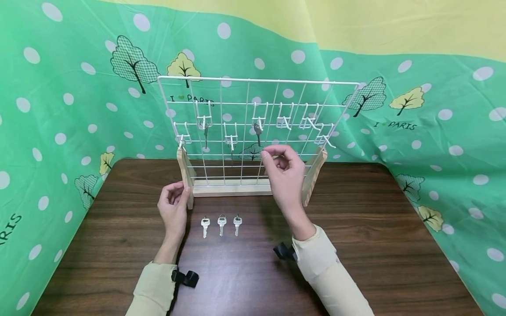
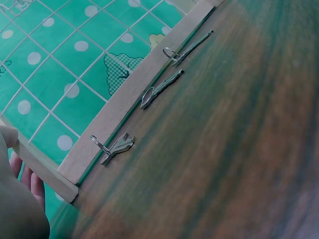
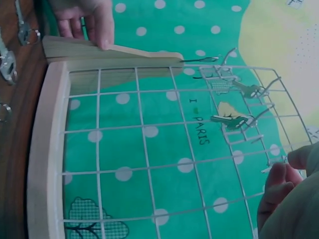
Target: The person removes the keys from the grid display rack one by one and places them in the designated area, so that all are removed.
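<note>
A white wire grid rack [image 1: 241,166] stands in a wooden base. My left hand [image 1: 172,210] grips the rack's left wooden leg [image 1: 185,175] near its foot; in the left wrist view the thumb and fingers lie on either side of it. My right hand [image 1: 285,173] is raised before the grid, fingers bent, thumb and forefinger tips just below a hanging key [image 1: 258,131]. In the right wrist view a gap shows between thumb and fingers; contact with the key is unclear. Other keys hang left of it, including one key [image 3: 232,122].
Three loose keys with rings lie in a row on the brown table before the rack: a left key [image 1: 204,227], a middle key [image 1: 222,226] and a right key [image 1: 237,226]. Several white hooks, such as one hook [image 1: 310,123], project forward. A green dotted cloth [image 1: 79,131] surrounds the table.
</note>
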### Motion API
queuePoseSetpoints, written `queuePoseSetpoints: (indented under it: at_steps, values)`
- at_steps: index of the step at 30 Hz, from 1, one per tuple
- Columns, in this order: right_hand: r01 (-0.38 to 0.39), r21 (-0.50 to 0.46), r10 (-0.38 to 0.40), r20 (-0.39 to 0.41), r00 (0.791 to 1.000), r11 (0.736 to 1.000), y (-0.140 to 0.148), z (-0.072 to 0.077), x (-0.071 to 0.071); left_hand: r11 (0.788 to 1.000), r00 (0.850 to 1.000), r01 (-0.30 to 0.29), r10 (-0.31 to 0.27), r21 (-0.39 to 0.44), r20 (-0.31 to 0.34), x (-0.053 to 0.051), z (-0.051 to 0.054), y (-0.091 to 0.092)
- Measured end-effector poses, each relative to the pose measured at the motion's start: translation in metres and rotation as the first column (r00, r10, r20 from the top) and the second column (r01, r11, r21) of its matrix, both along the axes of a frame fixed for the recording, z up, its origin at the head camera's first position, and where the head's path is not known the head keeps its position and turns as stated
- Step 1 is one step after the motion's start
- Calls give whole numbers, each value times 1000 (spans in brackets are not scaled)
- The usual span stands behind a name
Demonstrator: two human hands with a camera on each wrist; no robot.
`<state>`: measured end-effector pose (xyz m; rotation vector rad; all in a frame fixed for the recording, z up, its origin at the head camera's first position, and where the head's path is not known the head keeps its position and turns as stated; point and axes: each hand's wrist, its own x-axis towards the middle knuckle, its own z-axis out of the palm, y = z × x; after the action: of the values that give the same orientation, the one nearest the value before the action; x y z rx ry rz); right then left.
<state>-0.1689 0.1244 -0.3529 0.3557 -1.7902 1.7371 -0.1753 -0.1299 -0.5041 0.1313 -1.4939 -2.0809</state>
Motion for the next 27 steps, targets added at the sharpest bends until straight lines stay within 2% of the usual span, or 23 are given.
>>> queuePoseSetpoints:
  at_steps: [7,16,27]
  values:
    - [20,-60,-23,-46,999,998,-7,9,-7,1000,1000,0,0,-4,4,0,0,0]
    - [16,-105,-18,-19,1000,994,-14,20,-15,1000,1000,6,-6,0,-11,0,0,0]
    - [20,-178,-23,-17,1000,984,-22,24,-25,1000,1000,7,-7,2,-6,-1,-1,0]
